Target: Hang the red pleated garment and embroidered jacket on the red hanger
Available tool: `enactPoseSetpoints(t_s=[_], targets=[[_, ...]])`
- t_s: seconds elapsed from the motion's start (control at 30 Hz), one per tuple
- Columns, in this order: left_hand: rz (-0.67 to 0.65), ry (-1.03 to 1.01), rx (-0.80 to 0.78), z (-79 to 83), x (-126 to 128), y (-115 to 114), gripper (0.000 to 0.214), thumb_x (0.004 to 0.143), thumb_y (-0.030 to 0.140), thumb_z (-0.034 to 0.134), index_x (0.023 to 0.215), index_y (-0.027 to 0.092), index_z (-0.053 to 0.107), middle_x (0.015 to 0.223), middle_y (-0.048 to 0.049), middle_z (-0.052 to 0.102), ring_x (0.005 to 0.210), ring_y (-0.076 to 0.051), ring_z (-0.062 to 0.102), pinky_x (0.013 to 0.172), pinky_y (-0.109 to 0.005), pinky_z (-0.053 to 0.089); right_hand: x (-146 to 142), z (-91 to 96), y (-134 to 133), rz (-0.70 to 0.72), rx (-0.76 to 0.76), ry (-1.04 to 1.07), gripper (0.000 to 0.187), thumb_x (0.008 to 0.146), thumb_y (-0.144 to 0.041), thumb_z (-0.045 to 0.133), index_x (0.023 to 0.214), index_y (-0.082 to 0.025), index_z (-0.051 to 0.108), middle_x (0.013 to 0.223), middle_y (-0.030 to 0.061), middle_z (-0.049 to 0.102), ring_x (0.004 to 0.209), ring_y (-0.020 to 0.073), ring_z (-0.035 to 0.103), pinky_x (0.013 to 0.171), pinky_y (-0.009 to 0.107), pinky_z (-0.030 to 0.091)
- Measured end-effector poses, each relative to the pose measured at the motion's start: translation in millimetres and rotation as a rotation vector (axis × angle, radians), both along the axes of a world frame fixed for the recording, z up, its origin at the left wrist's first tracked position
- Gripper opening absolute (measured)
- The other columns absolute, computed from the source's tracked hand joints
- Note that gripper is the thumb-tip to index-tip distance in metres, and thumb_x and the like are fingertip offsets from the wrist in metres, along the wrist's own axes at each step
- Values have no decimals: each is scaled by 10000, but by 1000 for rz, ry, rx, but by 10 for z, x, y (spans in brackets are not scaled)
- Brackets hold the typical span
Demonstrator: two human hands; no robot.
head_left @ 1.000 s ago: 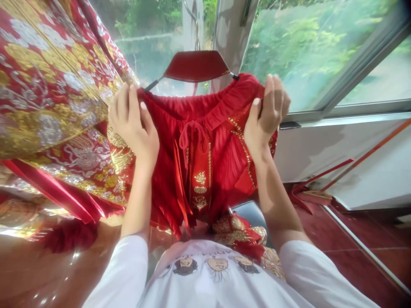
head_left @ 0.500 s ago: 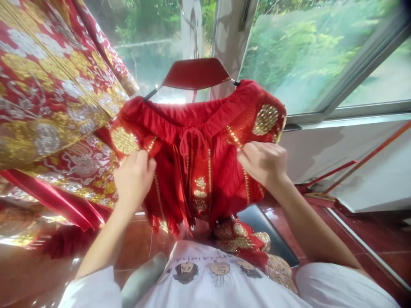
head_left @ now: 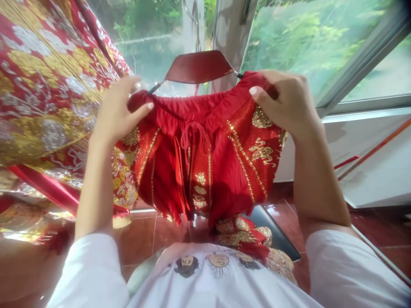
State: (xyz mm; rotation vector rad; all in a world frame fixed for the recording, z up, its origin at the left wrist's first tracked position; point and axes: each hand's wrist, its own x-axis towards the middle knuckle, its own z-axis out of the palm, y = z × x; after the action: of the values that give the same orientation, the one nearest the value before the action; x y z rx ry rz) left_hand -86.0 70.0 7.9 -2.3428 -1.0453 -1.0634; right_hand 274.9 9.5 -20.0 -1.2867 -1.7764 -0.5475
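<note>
Raised: left grip (head_left: 116,110), right grip (head_left: 291,102) | red garment (head_left: 221,164): hanging between

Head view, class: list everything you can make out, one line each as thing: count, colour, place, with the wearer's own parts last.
Garment: 1, red with gold trim, centre, on the hanger
Hanger: 1, dark red with metal, above the garment
Embroidered cloth: 1 or more, red, gold and silver, left
Ribbon: 1, pinkish red, lower left
Window panes: at least 2, greenish, top
Wall: 1, white, right
Sticks: 2, reddish, right
Fabric: count unclear, red and gold, below the garment
Flat surface: 1, dark, beside the fabric
Floor tiles: several, reddish brown, below
Shirt: 1, white, bottom
Left hand: 1, bare, at the garment's left shoulder
Right hand: 1, bare, at its right shoulder
</note>
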Motion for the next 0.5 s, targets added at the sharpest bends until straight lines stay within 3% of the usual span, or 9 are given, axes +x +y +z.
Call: enactPoseSetpoints(t_s=[0.07, 0.13, 0.17, 0.27, 0.37, 0.43, 0.5], targets=[[-29, -40, -143, -4, 34, 171, 626, 765, 736, 566, 942, 139, 629, 764, -27, 590, 712, -146, 488, 811, -357, 457, 32, 22, 69, 95, -94, 61, 299, 909, -282, 459, 630, -194, 399, 615, -14, 391, 588, 99, 322, 596, 266, 304], [-17, -84, -195, -12, 59, 231, 705, 751, 849, 418, 597, 163, 471, 558, 23, 390, 569, -77, 353, 738, -333, 462, 83, 30, 127, 174, -118, 138, 433, 935, -285, 453, 572, -202, 232, 585, -30, 236, 562, 84, 208, 542, 275, 215], [-14, -88, -217, 0, 58, 231, 730, 751, 879, 332, 531, 183, 351, 536, 36, 299, 547, -51, 291, 727, -333, 462, 114, 41, 157, 200, -156, 178, 473, 950, -312, 451, 566, -209, 194, 585, -33, 198, 557, 78, 184, 529, 277, 181], [-57, -73, -371, 113, 9, 192, 711, 771, 870, 227, 521, 204, 206, 565, 47, 164, 530, -1, 193, 722, -383, 459, 208, 112, 259, 194, -322, 319, 526, 976, -417, 426, 548, -221, 190, 563, -45, 172, 516, 57, 152, 509, 264, 122], [-66, -123, -454, 201, -24, 138, 665, 827, 788, 344, 531, 204, 229, 584, 38, 156, 516, -22, 320, 741, -460, 449, 240, 156, 310, 136, -378, 356, 544, 971, -446, 435, 545, -221, 184, 553, -50, 167, 496, 51, 144, 495, 250, 151], [4, -134, -267, 109, 26, 47, 597, 869, 716, 387, 611, 180, 438, 613, 2, 333, 645, -142, 509, 798, -478, 444, 216, 88, 249, 111, -269, 287, 534, 981, -425, 431, 528, -209, 248, 547, -40, 225, 499, 61, 209, 502, 247, 239], [70, -189, 74, -185, 138, -120, 507, 906, 599, 397, 976, 148, 616, 884, -76, 570, 943, -269, 572, 912, -496, 409, 167, -117, 98, 18, -39, 200, 431, 992, -378, 421, 620, -174, 496, 606, -7, 455, 582, 93, 431, 618, 254, 394]])
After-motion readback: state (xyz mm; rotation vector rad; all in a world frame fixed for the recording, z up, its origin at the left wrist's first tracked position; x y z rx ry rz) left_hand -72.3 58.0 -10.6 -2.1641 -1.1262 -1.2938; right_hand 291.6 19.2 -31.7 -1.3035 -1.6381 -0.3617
